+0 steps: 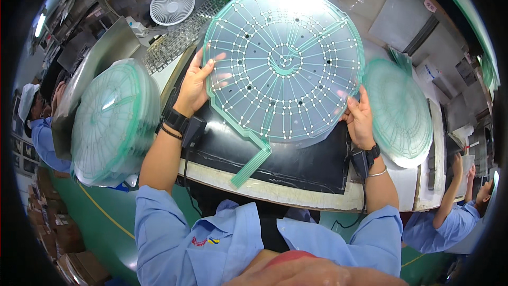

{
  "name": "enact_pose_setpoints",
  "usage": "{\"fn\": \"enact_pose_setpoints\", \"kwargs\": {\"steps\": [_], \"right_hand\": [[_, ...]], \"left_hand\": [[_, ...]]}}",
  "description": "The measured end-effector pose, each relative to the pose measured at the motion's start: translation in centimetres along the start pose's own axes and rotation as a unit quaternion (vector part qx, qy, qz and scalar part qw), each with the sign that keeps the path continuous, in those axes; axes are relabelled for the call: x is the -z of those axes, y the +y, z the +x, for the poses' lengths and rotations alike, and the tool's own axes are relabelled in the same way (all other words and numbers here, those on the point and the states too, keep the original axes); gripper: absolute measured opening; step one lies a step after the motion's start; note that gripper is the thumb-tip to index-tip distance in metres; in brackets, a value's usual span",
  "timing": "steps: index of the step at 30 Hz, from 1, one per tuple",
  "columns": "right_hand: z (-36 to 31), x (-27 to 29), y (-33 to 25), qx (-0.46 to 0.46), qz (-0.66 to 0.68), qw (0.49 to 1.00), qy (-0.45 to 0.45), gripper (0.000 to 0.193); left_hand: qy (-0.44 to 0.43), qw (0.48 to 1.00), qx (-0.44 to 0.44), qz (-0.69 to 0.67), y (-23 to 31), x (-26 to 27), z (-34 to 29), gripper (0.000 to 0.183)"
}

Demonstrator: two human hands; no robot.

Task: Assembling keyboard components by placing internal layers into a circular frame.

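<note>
Both my hands hold up a round, clear flexible circuit sheet (288, 82) by its left and right edges. Green traces and white dots run across it in rings and spokes, and a green tail hangs from its lower left. My left hand (197, 82) pinches the left edge, thumb in front and some fingers showing through the film behind. The lower right edge is gripped by my right hand (360, 119), thumb and fingers closed on it. Beneath the sheet lies a black work mat (312, 169) on the bench. Straps and small black devices sit at both my wrists.
A thick stack of similar round sheets (108, 122) stands at the left, another stack (399, 108) at the right. Behind are a white fan (172, 5) and a metal rack of small parts (177, 42). Co-workers in blue sit at far left (47, 137) and far right (450, 228).
</note>
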State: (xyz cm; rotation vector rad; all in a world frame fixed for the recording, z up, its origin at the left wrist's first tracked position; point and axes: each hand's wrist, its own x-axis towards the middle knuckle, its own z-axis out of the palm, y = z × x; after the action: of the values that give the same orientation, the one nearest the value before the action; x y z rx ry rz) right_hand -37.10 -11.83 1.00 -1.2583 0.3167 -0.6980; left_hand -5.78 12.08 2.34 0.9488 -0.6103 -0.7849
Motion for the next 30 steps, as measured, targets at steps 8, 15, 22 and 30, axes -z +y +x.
{"fn": "enact_pose_setpoints", "kwargs": {"steps": [8, 15, 22, 30], "right_hand": [[0.2, -0.3, 0.4, -0.009, 0.007, 0.999, 0.030, 0.053], [0.0, -0.5, 0.1, 0.006, -0.001, 0.999, 0.036, 0.052], [-0.3, 0.0, -0.8, -0.013, 0.008, 1.000, 0.010, 0.042], [0.8, 0.1, -0.6, 0.004, -0.004, 0.999, 0.033, 0.032]], "left_hand": [[-0.027, 0.999, 0.015, -0.028, 0.3, 0.1, -0.4, 0.051], [-0.068, 0.996, 0.015, -0.052, 0.3, 0.3, -0.3, 0.053], [-0.045, 0.999, 0.015, -0.024, 0.2, 0.5, -0.2, 0.054], [-0.044, 0.998, 0.037, 0.008, 0.5, 0.0, 0.1, 0.054]]}}
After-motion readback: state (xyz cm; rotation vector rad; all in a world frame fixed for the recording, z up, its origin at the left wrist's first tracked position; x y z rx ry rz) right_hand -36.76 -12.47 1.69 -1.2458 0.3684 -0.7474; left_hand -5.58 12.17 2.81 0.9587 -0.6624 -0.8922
